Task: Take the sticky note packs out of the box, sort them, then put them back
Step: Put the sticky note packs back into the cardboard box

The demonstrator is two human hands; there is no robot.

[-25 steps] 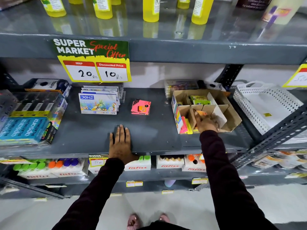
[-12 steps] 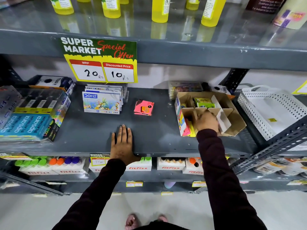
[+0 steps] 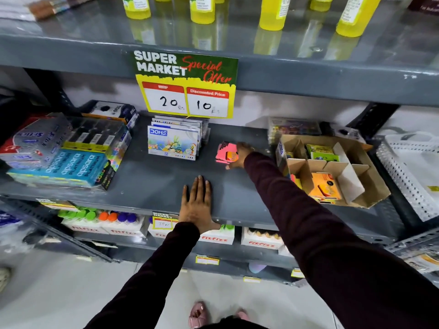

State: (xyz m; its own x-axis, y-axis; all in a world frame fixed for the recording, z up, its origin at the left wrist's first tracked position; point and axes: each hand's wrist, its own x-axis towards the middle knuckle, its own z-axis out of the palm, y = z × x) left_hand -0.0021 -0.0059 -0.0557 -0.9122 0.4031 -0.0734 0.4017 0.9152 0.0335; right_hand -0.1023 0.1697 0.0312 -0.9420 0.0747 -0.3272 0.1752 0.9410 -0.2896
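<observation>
A cardboard box (image 3: 370,186) with dividers stands on the right of the grey shelf (image 3: 154,184). An orange sticky note pack (image 3: 324,186) lies in its front compartment. In a back compartment sits a green pack (image 3: 320,153). Left of the box, a pink sticky note pack (image 3: 225,150) with an orange label lies on the shelf. My right hand (image 3: 240,155) is at that pack's right edge, thumb and fingers curled around it. Near the shelf's front edge my left hand (image 3: 197,203) rests flat, palm down, holding nothing.
DOMS colour boxes (image 3: 173,143) stand left of the pink pack. Apsara packs (image 3: 69,167) fill the shelf's left end. A white perforated basket (image 3: 408,176) sits right of the box. A price sign (image 3: 185,86) hangs from the upper shelf, which carries yellow bottles (image 3: 273,13).
My right hand left the box's front compartment and reached left across the shelf to the pink pack. The left hand stayed flat on the shelf. The camera moved closer.
</observation>
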